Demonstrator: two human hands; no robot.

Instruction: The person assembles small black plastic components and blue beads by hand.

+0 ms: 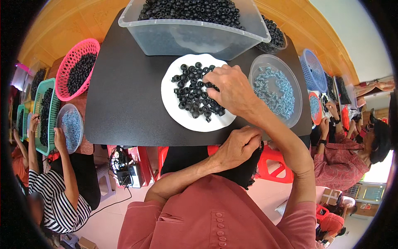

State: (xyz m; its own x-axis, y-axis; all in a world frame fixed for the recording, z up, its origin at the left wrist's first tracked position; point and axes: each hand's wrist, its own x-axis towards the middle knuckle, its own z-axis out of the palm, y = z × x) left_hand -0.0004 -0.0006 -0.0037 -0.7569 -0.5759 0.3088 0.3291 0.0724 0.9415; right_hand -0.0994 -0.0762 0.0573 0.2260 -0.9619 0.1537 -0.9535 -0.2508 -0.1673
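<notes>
While the right hand (229, 88) reaches over the plate (171, 111), its fingertips are down among the black beads (193, 87) heaped there; whether that grip is clamped on one I cannot tell, since the fingers hide it. The left hand (239, 145) is curled by the front edge, thumb folded in, and whether its grip holds anything is likewise hidden.

The plate lies near that front edge, with only a narrow strip of surface (124, 95) below its white rim. Behind it, the large tub (186, 39) of black beads closes off the far side. At its right, the clear bowl (297, 110) of blue beads (286, 99) sits close by, the right wrist passing between. The widest room for moving is to the left, where the dark, smooth surface runs out to its side edge.

Past that edge stand a pink basket (61, 81) and a green basket (51, 139), both with black beads. A person in stripes (62, 207) works at left, another in patterned red (338, 168) at right. Below, a red stool (275, 168) stands on the pale tiled floor (132, 213).
</notes>
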